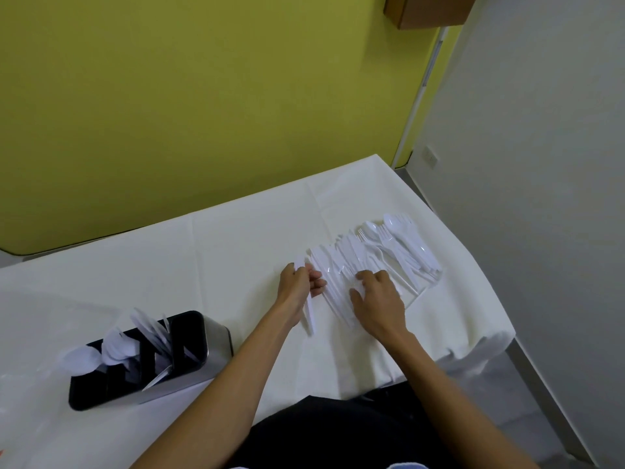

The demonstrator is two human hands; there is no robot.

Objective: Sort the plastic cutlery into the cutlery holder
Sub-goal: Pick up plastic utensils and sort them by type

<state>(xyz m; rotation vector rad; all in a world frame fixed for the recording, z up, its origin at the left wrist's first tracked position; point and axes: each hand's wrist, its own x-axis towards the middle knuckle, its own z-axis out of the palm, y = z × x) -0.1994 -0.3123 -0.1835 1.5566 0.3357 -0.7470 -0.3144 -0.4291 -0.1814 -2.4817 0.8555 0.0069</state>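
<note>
A spread of white plastic cutlery [382,252] lies on the white tablecloth at the right, knives toward the left, forks and spoons toward the far right. My left hand [299,287] grips one white plastic knife [309,313] at the pile's left edge, its handle pointing toward me. My right hand [377,299] rests palm down on the knives, fingers spread and touching them. The black and steel cutlery holder [203,336] stands at the near left, with spoons and knives upright in its compartments.
The table [236,238] is covered by a white cloth, and its right edge drops off beside the pile. A yellow-green wall runs behind it. A cardboard box [429,10] hangs at the top right. A clear plastic bag [20,380] lies left of the holder.
</note>
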